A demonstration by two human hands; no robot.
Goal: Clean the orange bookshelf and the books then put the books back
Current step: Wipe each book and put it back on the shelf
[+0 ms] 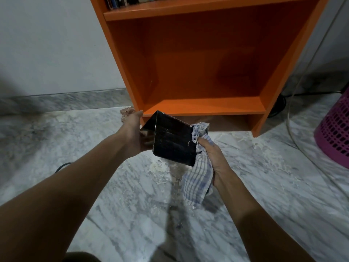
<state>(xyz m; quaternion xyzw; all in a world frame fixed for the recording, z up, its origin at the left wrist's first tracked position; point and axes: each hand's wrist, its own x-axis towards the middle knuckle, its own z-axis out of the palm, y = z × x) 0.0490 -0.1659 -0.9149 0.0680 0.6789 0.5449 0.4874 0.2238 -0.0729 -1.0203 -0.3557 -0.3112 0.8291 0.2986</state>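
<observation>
A black book (173, 146) was held over the floor (132, 195), just in front of the bookshelf (204, 106). Its left side was gripped by the left hand (135, 133), whose fingers were mostly hidden behind it. A cloth (198, 180) was squeezed in the curled right hand (211, 154) and pressed against the book's right edge. Other books (120, 1) were kept on the top shelf.

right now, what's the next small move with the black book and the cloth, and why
Probably draw the blue-and-white checked cloth, gripped in the right hand, leftwards across the black glossy book that the left hand holds. The cloth sits at the book's right edge, pale streaks and specks mark its cover, and the lower compartment of the orange wooden bookshelf holds nothing.
</observation>
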